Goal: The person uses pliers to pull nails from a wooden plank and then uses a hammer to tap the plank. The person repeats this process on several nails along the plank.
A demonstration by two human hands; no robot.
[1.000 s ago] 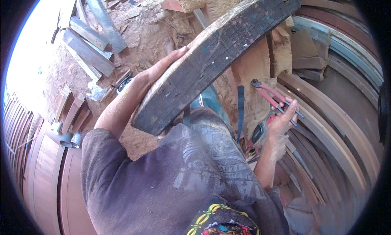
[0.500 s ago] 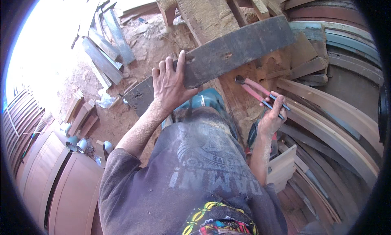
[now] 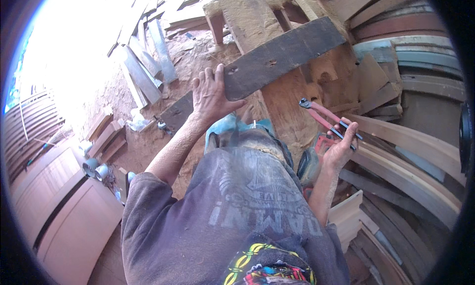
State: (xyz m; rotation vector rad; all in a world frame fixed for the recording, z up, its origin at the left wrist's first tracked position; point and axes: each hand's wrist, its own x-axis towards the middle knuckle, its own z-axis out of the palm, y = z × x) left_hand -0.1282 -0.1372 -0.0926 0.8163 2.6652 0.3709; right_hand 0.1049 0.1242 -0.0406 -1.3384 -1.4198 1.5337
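A long dark wooden plank (image 3: 277,61), with a few small holes in its face, lies slantwise across a dusty wooden bench. My left hand (image 3: 210,94) holds its left part, fingers laid across the face toward the far edge and the thumb along the near edge. In my right hand (image 3: 340,149) is a pair of end-cutting pincers (image 3: 319,118) with red handles, gripped by the handle ends. Their dark jaws point away toward the bench, apart from the plank.
Beside my right forearm sits a red-and-grey power tool (image 3: 311,161). Long boards (image 3: 410,171) are stacked on the right. To the left lie panels (image 3: 84,230), metal cups (image 3: 91,167) and short wood pieces (image 3: 109,139). Sawdust covers the bench (image 3: 282,112); grey strips (image 3: 141,72) lie beyond.
The pincers and my right hand have shifted right and slightly toward me, away from the plank. My left hand stays on the plank, its fingers closer together. The whole view has turned slightly.
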